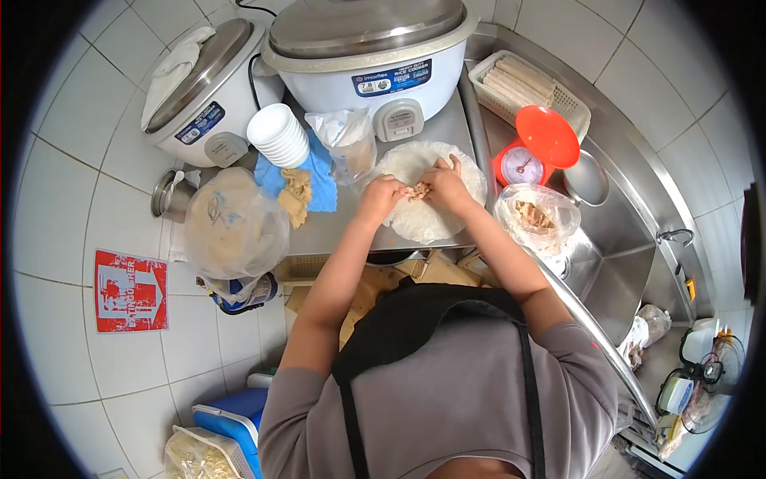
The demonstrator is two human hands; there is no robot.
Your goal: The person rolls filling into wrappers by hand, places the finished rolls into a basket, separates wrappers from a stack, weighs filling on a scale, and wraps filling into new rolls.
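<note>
A pale, thin round sheet of wrapper (423, 227) lies on the steel counter, perhaps on top of others. Across its middle runs a short line of brownish chopped filling (417, 191). My left hand (383, 196) is closed, its fingertips pinched at the left end of that filling. From the other side, my right hand (447, 184) grips the filling's right end with bent fingers, one finger sticking up. To the right, a clear plastic bag (538, 215) holds more of the chopped filling.
Behind stand two rice cookers (367, 56). On the left are stacked white cups (279, 134), a blue cloth (321, 180), and a large plastic-covered bundle (235, 215). A red scale (523, 165), a metal bowl (587, 177) and a basket of wrapped rolls (578, 108) sit right, near the sink (630, 275).
</note>
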